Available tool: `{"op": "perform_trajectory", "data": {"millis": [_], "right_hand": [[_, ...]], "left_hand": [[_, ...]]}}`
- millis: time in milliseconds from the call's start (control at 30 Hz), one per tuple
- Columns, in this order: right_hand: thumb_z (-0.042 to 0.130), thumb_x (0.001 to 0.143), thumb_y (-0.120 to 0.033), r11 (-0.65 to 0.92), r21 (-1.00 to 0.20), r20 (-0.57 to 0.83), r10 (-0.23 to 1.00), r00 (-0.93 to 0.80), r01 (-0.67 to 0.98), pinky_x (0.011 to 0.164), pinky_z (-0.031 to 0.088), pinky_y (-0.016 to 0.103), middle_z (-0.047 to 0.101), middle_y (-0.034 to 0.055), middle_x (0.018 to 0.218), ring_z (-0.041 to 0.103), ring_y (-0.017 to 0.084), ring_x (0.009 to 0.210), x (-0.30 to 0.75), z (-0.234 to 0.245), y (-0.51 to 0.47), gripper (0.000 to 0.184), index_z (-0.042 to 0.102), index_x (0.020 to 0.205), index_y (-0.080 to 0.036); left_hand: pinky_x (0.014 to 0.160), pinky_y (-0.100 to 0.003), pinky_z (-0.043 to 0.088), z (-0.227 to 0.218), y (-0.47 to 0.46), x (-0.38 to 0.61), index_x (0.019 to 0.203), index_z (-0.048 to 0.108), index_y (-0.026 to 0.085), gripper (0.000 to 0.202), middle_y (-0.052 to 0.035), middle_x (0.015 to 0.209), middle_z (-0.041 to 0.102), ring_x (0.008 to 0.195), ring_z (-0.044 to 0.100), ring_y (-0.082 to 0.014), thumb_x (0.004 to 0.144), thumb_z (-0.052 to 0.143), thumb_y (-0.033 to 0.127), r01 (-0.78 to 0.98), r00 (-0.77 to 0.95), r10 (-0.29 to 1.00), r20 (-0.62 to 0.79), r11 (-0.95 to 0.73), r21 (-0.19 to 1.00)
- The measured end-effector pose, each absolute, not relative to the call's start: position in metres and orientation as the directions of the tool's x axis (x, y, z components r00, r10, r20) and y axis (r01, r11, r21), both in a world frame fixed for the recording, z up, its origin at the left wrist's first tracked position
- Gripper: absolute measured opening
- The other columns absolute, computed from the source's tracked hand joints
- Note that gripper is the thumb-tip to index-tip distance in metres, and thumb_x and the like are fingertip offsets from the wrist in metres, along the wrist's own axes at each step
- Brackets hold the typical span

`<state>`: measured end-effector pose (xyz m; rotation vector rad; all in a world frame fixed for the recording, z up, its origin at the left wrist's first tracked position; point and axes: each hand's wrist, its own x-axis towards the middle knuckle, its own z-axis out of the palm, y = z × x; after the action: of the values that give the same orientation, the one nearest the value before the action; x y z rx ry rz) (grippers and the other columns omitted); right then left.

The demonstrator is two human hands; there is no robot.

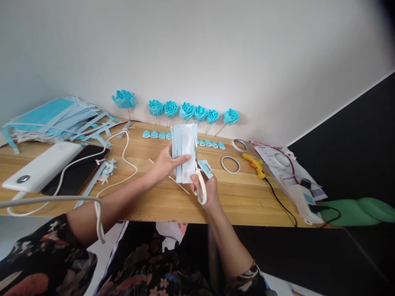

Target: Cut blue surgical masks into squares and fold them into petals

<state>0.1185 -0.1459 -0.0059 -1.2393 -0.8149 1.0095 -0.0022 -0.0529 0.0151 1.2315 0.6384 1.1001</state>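
My left hand (166, 162) grips a pale blue and white face mask (187, 144) by its left and lower part, thumb across the front. White-handled scissors (201, 187) are in my right hand (208, 189), their blades along the mask's right edge. A narrow pale blue strip (205, 167) sticks out beside the scissors, above my right fingers. Behind the mask, a row of small folded blue petals (154, 134) lies on the wooden table (234, 197), partly hidden by the mask. Thin sticks (179, 185) lie under my hands.
Several blue fabric roses (187, 111) on sticks lean against the wall. A pile of masks (52, 119), a white power bank (43, 164), a dark phone (77, 164) and a looping cable (125, 160) are left. Tape rolls (230, 164), a yellow glue gun (254, 164) and a power strip (304, 203) are right.
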Motion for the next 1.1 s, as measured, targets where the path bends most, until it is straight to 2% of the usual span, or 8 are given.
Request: {"op": "perform_trajectory", "data": {"millis": [300, 433, 567, 733, 867, 1100], "right_hand": [[0.087, 0.058, -0.042, 0.034, -0.986, -0.027, 0.936, 0.352, -0.166, 0.034, 0.031, 0.020, 0.046, -0.0107, 0.048, 0.039, 0.005, 0.035, 0.118, -0.007, -0.144, 0.046, 0.049, 0.073, -0.022], [0.085, 0.059, -0.040, 0.020, -0.987, -0.033, 0.944, 0.329, -0.158, 0.036, 0.030, 0.021, 0.044, -0.0110, 0.048, 0.037, 0.005, 0.036, 0.116, -0.007, -0.145, 0.044, 0.047, 0.072, -0.022], [0.079, 0.065, -0.043, 0.017, -0.997, -0.005, 0.966, 0.260, -0.081, 0.039, 0.032, 0.022, 0.044, -0.0100, 0.051, 0.039, 0.006, 0.041, 0.117, -0.002, -0.149, 0.038, 0.050, 0.076, -0.022], [0.074, 0.071, -0.052, 0.055, -0.998, 0.052, 0.973, 0.224, -0.008, 0.044, 0.037, 0.024, 0.049, -0.0078, 0.058, 0.045, 0.009, 0.046, 0.124, -0.001, -0.151, 0.040, 0.054, 0.088, -0.022], [0.074, 0.074, -0.055, 0.088, -0.995, 0.095, 0.971, 0.220, 0.042, 0.046, 0.039, 0.024, 0.051, -0.0070, 0.060, 0.048, 0.010, 0.048, 0.126, 0.000, -0.150, 0.041, 0.053, 0.088, -0.022], [0.079, 0.072, -0.055, 0.105, -0.994, 0.110, 0.971, 0.212, 0.035, 0.045, 0.040, 0.023, 0.051, -0.0074, 0.064, 0.047, 0.009, 0.047, 0.127, -0.002, -0.152, 0.045, 0.053, 0.089, -0.022]], "left_hand": [[0.082, -0.037, 0.055, 0.027, -0.046, -0.009, 0.104, 0.066, 0.014, 0.056, -0.0106, 0.102, 0.074, 0.096, 0.069, -0.0280, 0.065, 0.087, 0.047, -0.390, 0.383, 0.919, 0.095, 0.068, 0.918], [0.077, -0.036, 0.055, 0.030, -0.041, -0.011, 0.097, 0.068, 0.014, 0.050, -0.0092, 0.093, 0.074, 0.087, 0.070, -0.0260, 0.061, 0.089, 0.042, -0.358, 0.353, 0.935, 0.036, 0.099, 0.929], [0.070, -0.035, 0.055, 0.030, -0.043, -0.011, 0.089, 0.069, 0.013, 0.043, -0.0083, 0.084, 0.072, 0.076, 0.068, -0.0233, 0.061, 0.089, 0.038, -0.347, 0.375, 0.927, -0.033, 0.173, 0.922], [0.069, -0.035, 0.057, 0.030, -0.045, -0.011, 0.089, 0.069, 0.013, 0.041, -0.0091, 0.086, 0.073, 0.076, 0.069, -0.0229, 0.062, 0.089, 0.036, -0.366, 0.377, 0.926, -0.016, 0.165, 0.916], [0.070, -0.037, 0.058, 0.028, -0.045, -0.011, 0.089, 0.070, 0.012, 0.039, -0.0102, 0.087, 0.074, 0.078, 0.070, -0.0247, 0.064, 0.088, 0.037, -0.344, 0.400, 0.916, 0.021, 0.129, 0.930], [0.075, -0.037, 0.058, 0.031, -0.044, -0.013, 0.094, 0.071, 0.013, 0.043, -0.0106, 0.096, 0.075, 0.088, 0.070, -0.0263, 0.065, 0.087, 0.041, -0.319, 0.366, 0.928, 0.069, 0.056, 0.946]]}}
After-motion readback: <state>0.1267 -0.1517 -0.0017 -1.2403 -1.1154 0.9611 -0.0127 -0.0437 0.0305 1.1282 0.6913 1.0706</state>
